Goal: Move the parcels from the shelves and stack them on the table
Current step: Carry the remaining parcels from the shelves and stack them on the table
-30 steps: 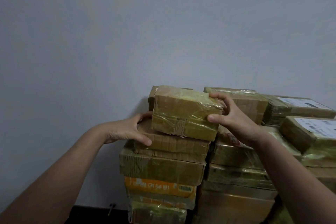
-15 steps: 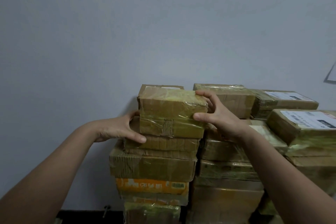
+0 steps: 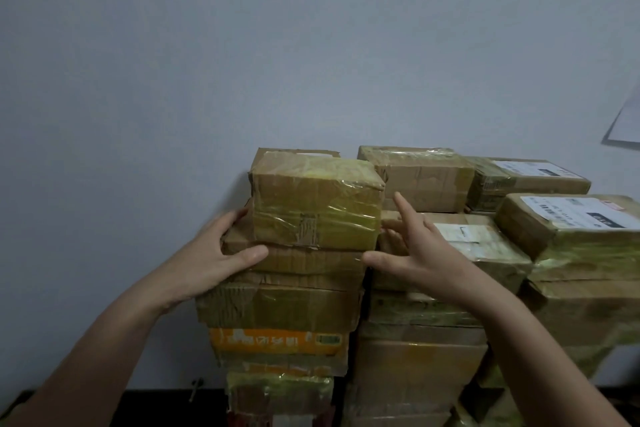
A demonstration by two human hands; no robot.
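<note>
Gone from the top parcel [image 3: 315, 208] is the right hand [image 3: 415, 253]: half a second ago its fingers were curled over the parcel's upper right corner and its thumb pressed the front face. Now it hangs released just off the right face, fingers straight and spread, holding nothing. The parcel has also squared up. A second ago it sat tilted with its right end dipping, and now it lies level on the flat parcel [image 3: 311, 260] at the top of the left stack, its front face nearly flush with the faces below.

The left hand [image 3: 214, 256] has kept its place, clasping the left end of the flat parcel with the thumb across its front and the fingers wrapped round the corner (their tips reach the lower left edge of the top parcel).

By my reading, this parcel is placed and the steadying grip is the last of that step. Only a dark strip of the table [image 3: 69, 406] shows at the bottom left. More parcels rise in the neighbouring stack [image 3: 415, 357] on the right.
</note>
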